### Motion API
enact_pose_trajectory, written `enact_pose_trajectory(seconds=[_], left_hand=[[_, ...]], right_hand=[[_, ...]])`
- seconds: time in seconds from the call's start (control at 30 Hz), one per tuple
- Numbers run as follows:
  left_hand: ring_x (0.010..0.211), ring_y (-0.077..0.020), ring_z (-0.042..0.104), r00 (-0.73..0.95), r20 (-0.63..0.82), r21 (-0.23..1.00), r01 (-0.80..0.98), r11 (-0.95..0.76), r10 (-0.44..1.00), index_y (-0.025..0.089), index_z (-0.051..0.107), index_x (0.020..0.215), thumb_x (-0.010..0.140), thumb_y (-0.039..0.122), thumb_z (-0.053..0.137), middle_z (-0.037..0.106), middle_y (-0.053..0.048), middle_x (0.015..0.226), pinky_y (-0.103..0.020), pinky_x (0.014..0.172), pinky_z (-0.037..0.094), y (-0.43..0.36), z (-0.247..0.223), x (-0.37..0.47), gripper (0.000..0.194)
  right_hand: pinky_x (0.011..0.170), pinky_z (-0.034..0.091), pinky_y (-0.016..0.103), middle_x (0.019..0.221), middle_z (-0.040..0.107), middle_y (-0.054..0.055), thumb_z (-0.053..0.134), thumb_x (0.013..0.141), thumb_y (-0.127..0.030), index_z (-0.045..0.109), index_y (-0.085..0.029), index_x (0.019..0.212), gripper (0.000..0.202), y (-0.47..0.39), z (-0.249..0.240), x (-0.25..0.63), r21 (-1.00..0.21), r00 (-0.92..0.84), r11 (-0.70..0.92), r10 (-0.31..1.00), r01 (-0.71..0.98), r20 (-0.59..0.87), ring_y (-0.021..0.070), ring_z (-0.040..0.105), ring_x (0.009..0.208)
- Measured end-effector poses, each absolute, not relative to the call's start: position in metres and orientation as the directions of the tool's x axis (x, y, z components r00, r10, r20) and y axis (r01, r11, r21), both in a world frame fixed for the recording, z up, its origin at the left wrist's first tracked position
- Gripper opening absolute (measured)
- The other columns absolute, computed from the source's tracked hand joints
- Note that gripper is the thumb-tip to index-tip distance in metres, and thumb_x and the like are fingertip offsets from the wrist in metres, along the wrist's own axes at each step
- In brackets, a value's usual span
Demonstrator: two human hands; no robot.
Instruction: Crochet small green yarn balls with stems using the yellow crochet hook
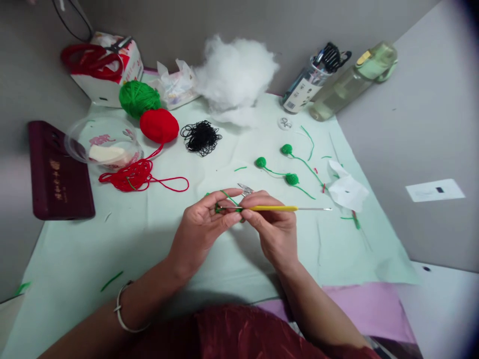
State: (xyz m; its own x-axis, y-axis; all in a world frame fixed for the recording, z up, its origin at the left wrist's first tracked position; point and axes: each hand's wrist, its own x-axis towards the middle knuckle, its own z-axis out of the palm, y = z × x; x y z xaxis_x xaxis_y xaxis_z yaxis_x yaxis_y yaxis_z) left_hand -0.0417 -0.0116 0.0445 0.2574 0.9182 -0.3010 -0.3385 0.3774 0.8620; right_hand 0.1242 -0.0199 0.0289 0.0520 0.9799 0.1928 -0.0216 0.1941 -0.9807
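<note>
My right hand is closed round a crochet hook with a yellow handle and a thin metal tip at each end. Its left tip reaches into a small piece of green crochet, which my left hand pinches between thumb and fingers. Green yarn runs up over the left fingers. Both hands meet above the table's middle, and the fingers partly hide the crochet. Just behind them lie small metal scissors, partly covered by the right hand.
Green crocheted balls with yarn tails lie to the right, near a crumpled tissue. Red yarn, green yarn, a black cord bundle and a plastic tub stand left. White stuffing and a bottle are at the back.
</note>
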Motion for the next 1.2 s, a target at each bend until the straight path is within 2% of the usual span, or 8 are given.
enact_pose_trajectory(seconds=[0.3, 0.43, 0.5, 0.63, 0.83, 1.03, 1.13, 1.2], left_hand=[[0.095, -0.0165, 0.072, 0.247, -0.188, 0.960, -0.158, 0.231, 0.951, 0.024, 0.075, 0.128, 0.085, 0.026, 0.083, 0.071, 0.000, 0.098, -0.029, 0.093, 0.058, -0.008, 0.045, -0.046, 0.044], [0.086, -0.0167, 0.070, 0.219, 0.025, 0.998, 0.054, -0.038, 0.975, 0.024, 0.081, 0.105, 0.084, 0.019, 0.080, 0.071, -0.001, 0.091, -0.029, 0.086, 0.057, -0.004, 0.050, -0.050, 0.021], [0.078, -0.0161, 0.068, 0.239, 0.148, 0.970, 0.155, -0.188, 0.960, 0.023, 0.079, 0.089, 0.086, 0.017, 0.078, 0.071, -0.001, 0.085, -0.028, 0.078, 0.055, -0.002, 0.055, -0.053, 0.008], [0.074, -0.0175, 0.065, 0.286, 0.329, 0.886, 0.236, -0.399, 0.900, 0.024, 0.075, 0.077, 0.091, 0.015, 0.071, 0.069, -0.002, 0.077, -0.028, 0.068, 0.051, 0.004, 0.065, -0.057, 0.017], [0.070, -0.0204, 0.061, 0.292, 0.454, 0.781, 0.325, -0.534, 0.842, 0.025, 0.070, 0.074, 0.091, 0.013, 0.063, 0.066, -0.003, 0.071, -0.032, 0.066, 0.047, 0.010, 0.073, -0.062, 0.023], [0.075, -0.0208, 0.059, 0.233, 0.340, 0.859, 0.317, -0.402, 0.911, 0.025, 0.068, 0.070, 0.088, 0.016, 0.068, 0.062, -0.002, 0.073, -0.034, 0.071, 0.046, 0.014, 0.076, -0.063, 0.020], [0.090, -0.0199, 0.062, 0.259, 0.044, 0.994, 0.081, -0.067, 0.965, 0.023, 0.070, 0.074, 0.088, 0.023, 0.075, 0.069, -0.004, 0.098, -0.032, 0.080, 0.049, 0.016, 0.077, -0.063, 0.015], [0.093, -0.0171, 0.064, 0.288, -0.170, 0.946, -0.220, 0.238, 0.942, 0.021, 0.068, 0.077, 0.091, 0.028, 0.075, 0.070, -0.005, 0.116, -0.030, 0.083, 0.053, 0.017, 0.077, -0.062, 0.017]], right_hand=[[0.067, 0.059, 0.027, 0.079, 0.074, -0.001, 0.094, 0.074, -0.029, 0.076, -0.024, 0.080, 0.019, -0.013, 0.039, 0.124, -0.947, 0.034, -0.029, 0.999, -0.321, -0.042, 0.0144, 0.069, 0.073], [0.068, 0.058, 0.026, 0.077, 0.073, -0.002, 0.096, 0.070, -0.025, 0.075, -0.023, 0.078, 0.023, -0.011, 0.051, 0.126, -0.921, -0.059, -0.107, 0.994, -0.375, -0.091, 0.0135, 0.069, 0.074], [0.069, 0.058, 0.025, 0.077, 0.073, -0.002, 0.097, 0.068, -0.022, 0.074, -0.023, 0.076, 0.024, -0.010, 0.058, 0.127, -0.916, -0.090, -0.131, 0.990, -0.380, -0.104, 0.0125, 0.068, 0.074], [0.064, 0.056, 0.025, 0.074, 0.071, -0.002, 0.097, 0.066, -0.023, 0.073, -0.021, 0.072, 0.025, -0.010, 0.070, 0.127, -0.924, -0.101, -0.142, 0.988, -0.354, -0.113, 0.0113, 0.064, 0.067], [0.060, 0.054, 0.024, 0.073, 0.071, -0.002, 0.097, 0.064, -0.025, 0.070, -0.020, 0.069, 0.028, -0.011, 0.076, 0.117, -0.910, -0.077, -0.120, 0.992, -0.397, -0.097, 0.0107, 0.062, 0.063], [0.060, 0.051, 0.025, 0.071, 0.067, -0.003, 0.095, 0.068, -0.025, 0.067, -0.021, 0.070, 0.028, -0.016, 0.077, 0.114, -0.892, -0.068, -0.089, 0.996, -0.443, -0.066, 0.0114, 0.059, 0.062], [0.060, 0.048, 0.025, 0.072, 0.066, -0.003, 0.092, 0.071, -0.022, 0.066, -0.022, 0.070, 0.025, -0.013, 0.080, 0.119, -0.900, 0.007, -0.024, 1.000, -0.436, -0.030, 0.0113, 0.057, 0.063], [0.062, 0.048, 0.025, 0.074, 0.067, -0.003, 0.090, 0.071, -0.021, 0.066, -0.022, 0.070, 0.024, -0.008, 0.081, 0.121, -0.908, 0.105, 0.030, 0.994, -0.419, -0.015, 0.0118, 0.057, 0.066]])
